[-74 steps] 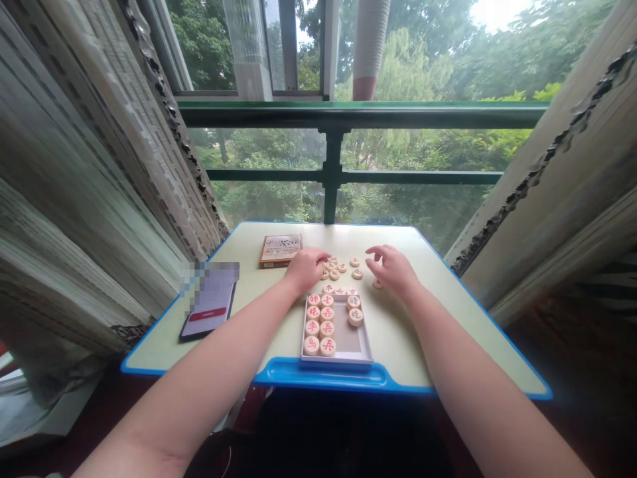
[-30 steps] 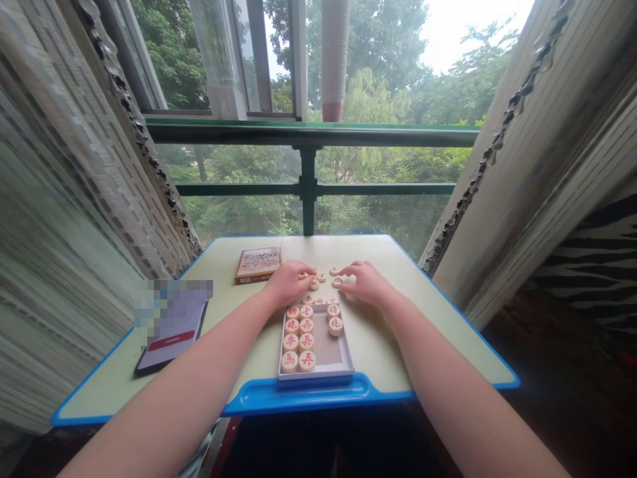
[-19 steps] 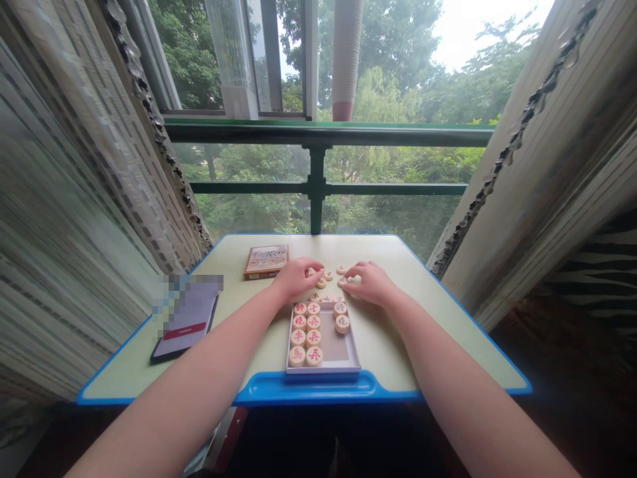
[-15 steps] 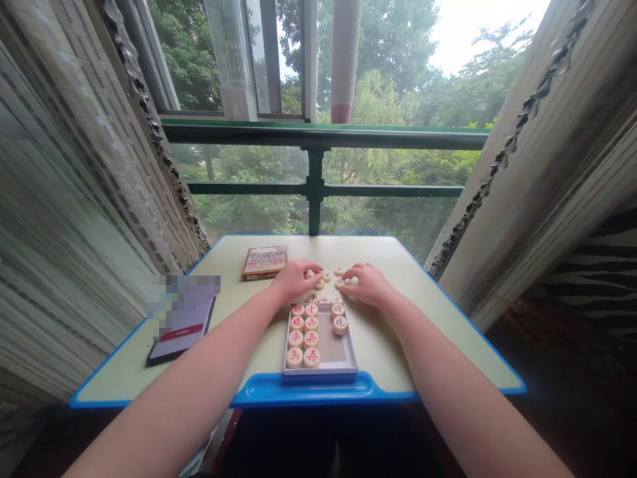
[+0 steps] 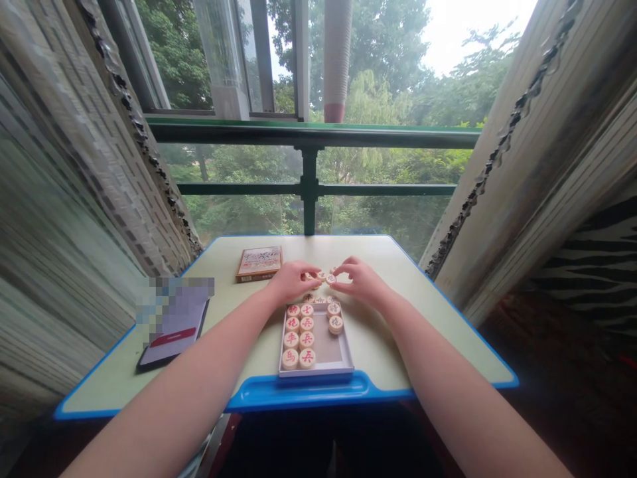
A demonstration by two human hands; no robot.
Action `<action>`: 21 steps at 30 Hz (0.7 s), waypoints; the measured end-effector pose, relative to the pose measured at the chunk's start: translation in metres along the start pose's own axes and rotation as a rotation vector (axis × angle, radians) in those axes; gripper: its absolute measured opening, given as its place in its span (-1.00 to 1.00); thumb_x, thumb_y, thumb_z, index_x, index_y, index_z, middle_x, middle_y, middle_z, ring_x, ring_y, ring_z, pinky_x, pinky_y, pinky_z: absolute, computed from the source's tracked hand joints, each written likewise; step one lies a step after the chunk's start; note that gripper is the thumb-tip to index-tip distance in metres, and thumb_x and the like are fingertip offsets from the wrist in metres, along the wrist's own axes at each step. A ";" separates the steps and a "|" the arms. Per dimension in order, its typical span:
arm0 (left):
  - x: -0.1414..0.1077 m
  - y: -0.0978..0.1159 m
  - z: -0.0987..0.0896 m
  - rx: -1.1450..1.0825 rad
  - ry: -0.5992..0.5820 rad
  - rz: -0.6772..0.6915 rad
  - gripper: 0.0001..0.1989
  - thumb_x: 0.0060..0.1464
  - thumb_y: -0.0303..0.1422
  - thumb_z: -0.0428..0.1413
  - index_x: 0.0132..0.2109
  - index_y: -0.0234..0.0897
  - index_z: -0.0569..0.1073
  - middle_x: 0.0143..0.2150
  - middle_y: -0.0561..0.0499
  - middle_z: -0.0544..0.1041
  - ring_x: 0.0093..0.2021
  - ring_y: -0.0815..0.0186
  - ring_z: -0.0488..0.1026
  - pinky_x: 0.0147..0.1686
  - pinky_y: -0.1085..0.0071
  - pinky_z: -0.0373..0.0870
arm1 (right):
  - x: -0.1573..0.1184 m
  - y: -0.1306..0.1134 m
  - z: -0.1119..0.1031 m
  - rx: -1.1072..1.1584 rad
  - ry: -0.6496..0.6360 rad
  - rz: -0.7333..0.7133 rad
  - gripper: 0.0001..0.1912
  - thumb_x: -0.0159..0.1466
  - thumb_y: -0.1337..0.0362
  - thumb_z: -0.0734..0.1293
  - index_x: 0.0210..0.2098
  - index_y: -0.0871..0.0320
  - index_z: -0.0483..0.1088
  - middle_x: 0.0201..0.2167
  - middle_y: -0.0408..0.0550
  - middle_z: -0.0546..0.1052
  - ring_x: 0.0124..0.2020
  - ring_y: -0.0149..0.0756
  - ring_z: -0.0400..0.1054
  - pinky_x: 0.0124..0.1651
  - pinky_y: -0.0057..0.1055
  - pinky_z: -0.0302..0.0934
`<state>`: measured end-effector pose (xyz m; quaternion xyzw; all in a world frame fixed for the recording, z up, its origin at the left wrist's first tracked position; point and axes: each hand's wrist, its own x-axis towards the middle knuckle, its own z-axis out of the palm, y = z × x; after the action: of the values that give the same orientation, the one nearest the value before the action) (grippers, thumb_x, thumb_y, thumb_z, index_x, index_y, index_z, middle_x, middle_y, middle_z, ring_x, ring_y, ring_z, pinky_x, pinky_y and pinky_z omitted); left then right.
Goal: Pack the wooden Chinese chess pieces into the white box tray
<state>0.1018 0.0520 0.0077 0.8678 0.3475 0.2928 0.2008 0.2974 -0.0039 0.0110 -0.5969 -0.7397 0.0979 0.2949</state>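
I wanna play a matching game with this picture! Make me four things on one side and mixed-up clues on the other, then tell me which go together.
Things:
1. phone
2. flat box
3. white tray
4. right hand

Clues:
A. has a brown side and a printed top
B. has a round piece at its fingertips
C. shows a red bar on its screen
D. holds game pieces with red writing and dark writing

Right pairs: 1-C, 2-A, 3-D, 4-B
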 end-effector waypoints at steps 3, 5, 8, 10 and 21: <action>0.000 0.001 0.002 -0.015 -0.018 -0.010 -0.66 -0.08 -0.24 0.15 -0.14 -0.30 0.54 -0.26 -0.06 0.56 -0.39 0.33 0.42 -0.34 0.44 0.38 | 0.000 -0.002 -0.001 0.015 -0.003 -0.025 -0.74 0.03 0.14 0.40 -0.30 0.11 0.50 -0.23 -0.04 0.38 -0.38 -0.40 0.32 -0.22 -0.41 0.23; 0.000 0.002 0.003 -0.043 -0.037 -0.001 -0.66 -0.07 -0.24 0.15 -0.14 -0.30 0.54 -0.27 -0.04 0.56 -0.39 0.34 0.41 -0.34 0.45 0.37 | 0.000 -0.003 -0.001 0.030 -0.008 -0.035 -0.74 0.04 0.15 0.40 -0.29 0.11 0.50 -0.24 -0.05 0.39 -0.39 -0.41 0.31 -0.23 -0.42 0.23; 0.000 0.003 0.004 -0.084 -0.076 0.034 -0.71 -0.04 -0.25 0.13 -0.18 -0.28 0.56 -0.32 -0.01 0.56 -0.40 0.36 0.39 -0.35 0.47 0.34 | 0.000 -0.004 0.000 0.056 -0.020 -0.045 -0.75 0.05 0.17 0.40 -0.28 0.10 0.51 -0.27 -0.06 0.40 -0.39 -0.41 0.31 -0.23 -0.42 0.22; 0.000 0.004 0.005 -0.096 -0.084 0.038 -0.73 -0.03 -0.27 0.12 -0.19 -0.28 0.57 -0.35 -0.01 0.55 -0.41 0.36 0.39 -0.37 0.48 0.32 | 0.000 -0.004 0.000 0.070 -0.022 -0.050 -0.76 0.05 0.18 0.40 -0.28 0.10 0.51 -0.27 -0.05 0.40 -0.39 -0.42 0.30 -0.24 -0.42 0.21; 0.000 0.007 0.002 -0.163 -0.055 -0.038 -0.74 -0.04 -0.28 0.13 -0.22 -0.32 0.57 -0.36 -0.02 0.58 -0.42 0.36 0.40 -0.40 0.48 0.30 | 0.001 -0.005 0.000 0.123 0.012 -0.031 -0.76 0.06 0.17 0.39 -0.30 0.14 0.51 -0.28 -0.04 0.40 -0.40 -0.42 0.29 -0.25 -0.42 0.21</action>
<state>0.1061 0.0468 0.0102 0.8495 0.3335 0.2924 0.2858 0.2929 -0.0049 0.0138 -0.5669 -0.7396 0.1350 0.3367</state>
